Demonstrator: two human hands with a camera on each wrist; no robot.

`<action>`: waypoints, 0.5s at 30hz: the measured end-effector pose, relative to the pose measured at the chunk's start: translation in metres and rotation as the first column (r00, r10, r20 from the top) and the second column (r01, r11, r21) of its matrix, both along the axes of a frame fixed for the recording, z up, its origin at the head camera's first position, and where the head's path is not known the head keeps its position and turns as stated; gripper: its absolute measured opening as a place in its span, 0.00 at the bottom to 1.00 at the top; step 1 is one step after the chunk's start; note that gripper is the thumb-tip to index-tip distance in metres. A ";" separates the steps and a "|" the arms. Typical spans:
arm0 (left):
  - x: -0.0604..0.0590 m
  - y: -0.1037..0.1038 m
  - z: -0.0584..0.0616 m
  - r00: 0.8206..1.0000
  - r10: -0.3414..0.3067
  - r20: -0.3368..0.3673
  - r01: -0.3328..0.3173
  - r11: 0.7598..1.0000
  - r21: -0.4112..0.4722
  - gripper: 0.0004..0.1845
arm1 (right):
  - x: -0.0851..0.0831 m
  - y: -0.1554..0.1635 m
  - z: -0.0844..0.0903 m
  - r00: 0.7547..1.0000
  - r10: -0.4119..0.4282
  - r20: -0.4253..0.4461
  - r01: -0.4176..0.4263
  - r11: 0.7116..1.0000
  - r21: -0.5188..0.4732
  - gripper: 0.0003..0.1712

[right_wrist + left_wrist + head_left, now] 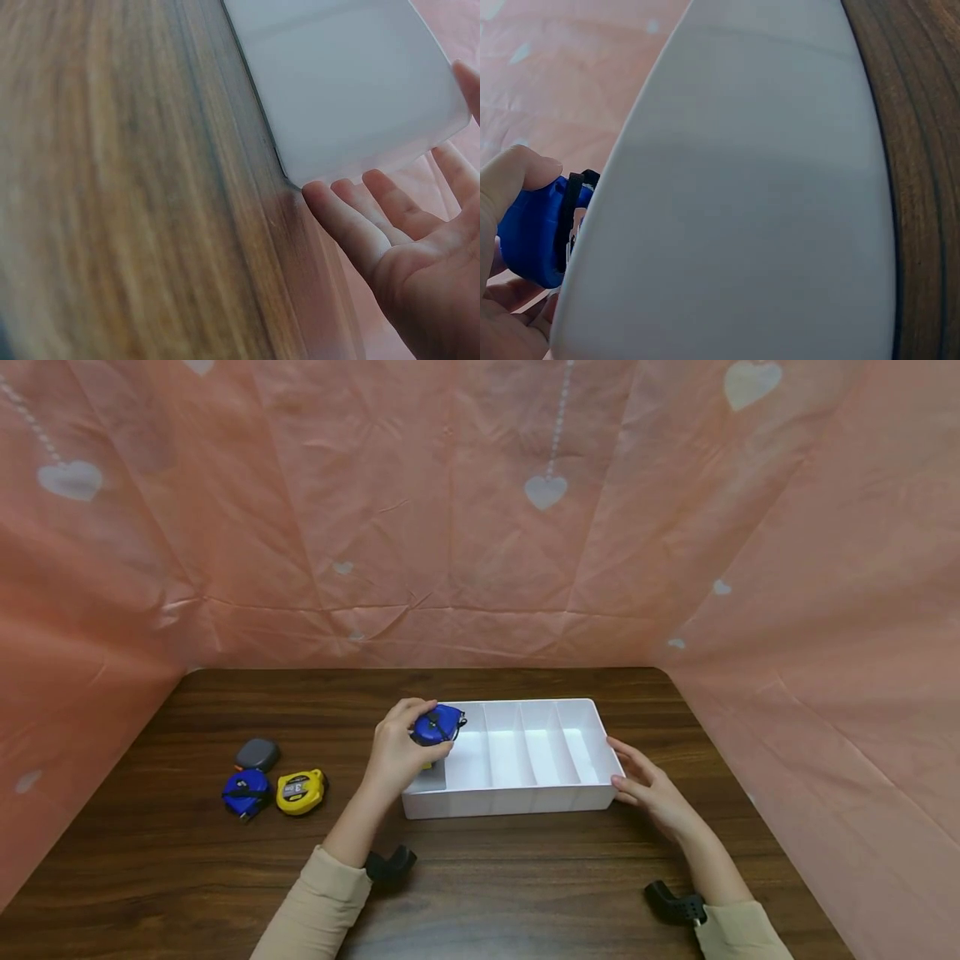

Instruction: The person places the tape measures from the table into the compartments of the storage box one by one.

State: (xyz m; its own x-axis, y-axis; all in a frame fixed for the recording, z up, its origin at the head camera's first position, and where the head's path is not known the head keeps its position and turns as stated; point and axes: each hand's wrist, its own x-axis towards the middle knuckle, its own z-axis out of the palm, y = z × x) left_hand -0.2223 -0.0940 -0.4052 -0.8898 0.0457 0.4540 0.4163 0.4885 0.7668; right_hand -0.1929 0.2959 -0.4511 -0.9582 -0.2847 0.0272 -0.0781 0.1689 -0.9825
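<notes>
My left hand (397,747) grips a blue tape measure (437,725) with a black strap, above the left end of a white divided box (510,799). Beneath that hand a small patch of yellow (427,766) shows at the box's left compartment; the rest of it is hidden. In the left wrist view, thumb and fingers hold the blue tape measure (532,232) beside the box's rim. My right hand (652,789) touches the box's right end. Its fingers extend along the end wall in the right wrist view, where the box (360,82) fills the top.
On the table's left lie a second blue tape measure (246,794), a yellow tape measure (302,792) and a dark grey rounded one (257,754), close together. The brown wooden table (480,868) is bordered by pink cloth walls (450,527). Dividers split the box into several compartments.
</notes>
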 end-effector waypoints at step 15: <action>0.001 0.015 -0.013 0.996 -0.007 -0.087 -0.003 0.994 -0.113 0.32 | 0.000 0.000 0.002 1.000 0.007 0.003 -0.007 1.000 -0.001 0.35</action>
State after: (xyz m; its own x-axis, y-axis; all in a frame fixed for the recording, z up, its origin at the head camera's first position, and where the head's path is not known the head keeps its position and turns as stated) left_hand -0.2217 -0.0793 -0.4179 -0.8468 0.1024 0.5220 0.4804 0.5688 0.6676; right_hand -0.1927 0.2956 -0.4489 -0.9562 -0.2918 0.0244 -0.0760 0.1670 -0.9830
